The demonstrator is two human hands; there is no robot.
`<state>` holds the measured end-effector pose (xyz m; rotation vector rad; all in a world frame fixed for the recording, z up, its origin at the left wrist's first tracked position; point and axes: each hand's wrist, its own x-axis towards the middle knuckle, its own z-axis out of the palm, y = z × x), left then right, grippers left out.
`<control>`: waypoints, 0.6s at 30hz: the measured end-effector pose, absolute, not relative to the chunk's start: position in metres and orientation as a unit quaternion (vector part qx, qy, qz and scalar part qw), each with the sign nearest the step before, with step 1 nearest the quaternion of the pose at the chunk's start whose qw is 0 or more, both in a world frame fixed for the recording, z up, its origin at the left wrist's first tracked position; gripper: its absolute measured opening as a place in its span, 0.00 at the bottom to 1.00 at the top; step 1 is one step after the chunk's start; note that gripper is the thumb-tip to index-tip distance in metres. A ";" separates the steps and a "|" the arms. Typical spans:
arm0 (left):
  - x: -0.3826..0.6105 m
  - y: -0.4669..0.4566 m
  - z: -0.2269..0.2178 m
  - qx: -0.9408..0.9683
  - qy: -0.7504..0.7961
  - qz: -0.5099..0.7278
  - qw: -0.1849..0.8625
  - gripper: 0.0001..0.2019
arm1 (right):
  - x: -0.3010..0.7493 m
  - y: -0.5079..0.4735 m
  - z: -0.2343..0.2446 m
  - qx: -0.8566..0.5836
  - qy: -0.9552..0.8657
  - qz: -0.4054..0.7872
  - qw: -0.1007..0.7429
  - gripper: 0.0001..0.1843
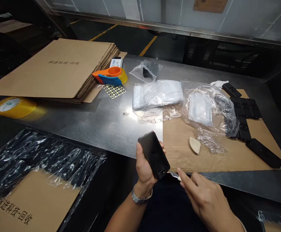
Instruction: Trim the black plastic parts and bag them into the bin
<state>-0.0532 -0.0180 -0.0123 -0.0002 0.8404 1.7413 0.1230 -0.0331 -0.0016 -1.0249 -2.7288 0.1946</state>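
A grey metal worktable (101, 129) carries a thick stack of flat brown cardboard (46, 77), well to the left of a single brown corrugated cardboard sheet (176, 151). Over the sheet's far side lies a crinkled clear plastic bag (198, 129); the white contents are hard to make out through glare, and its folds partly cover some oblong black plastic casings (263, 153) grouped along the sheet's right side. The right hand (204, 196), just in front of the sheet's near edge, is closed around a tool; its forearm is cut off below. By the sheet's near left corner, the left hand (144, 166) grips a rectangular black plastic case (153, 154) from behind, hiding the palm. A pale tan wedge-shaped block (194, 145) rests on the sheet. Smallest, beside the sheet's near edge between both hands, is the slim metal-bladed tool (175, 175), its pale handle mostly covered; whether its tip touches the case cannot be told.
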 end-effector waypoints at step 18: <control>-0.062 -0.016 -0.012 -0.056 0.402 0.642 0.650 0.26 | 0.120 -0.024 -0.001 -0.346 -0.917 0.131 0.151 0.13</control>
